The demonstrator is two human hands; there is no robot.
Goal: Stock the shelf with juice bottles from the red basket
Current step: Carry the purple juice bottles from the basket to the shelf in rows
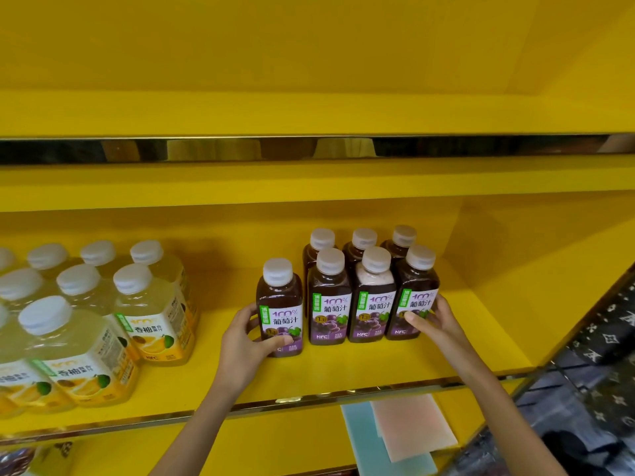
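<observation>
The left grip (247, 341) curls round a grape juice bottle (280, 297) — upright, cap up, label outward — on the yellow shelf (474, 338); the right grip (433, 320) holds the row's end bottle (417, 286), also upright.

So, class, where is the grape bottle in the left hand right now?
Head view, centre: the grape bottle stands on the shelf in the left hand, just left of the six-bottle grape block and right of the pomelo bottles.

Seven purple bottles (330, 304), roughly nine yellow bottles (151, 310) (leftmost ones cropped).
</observation>
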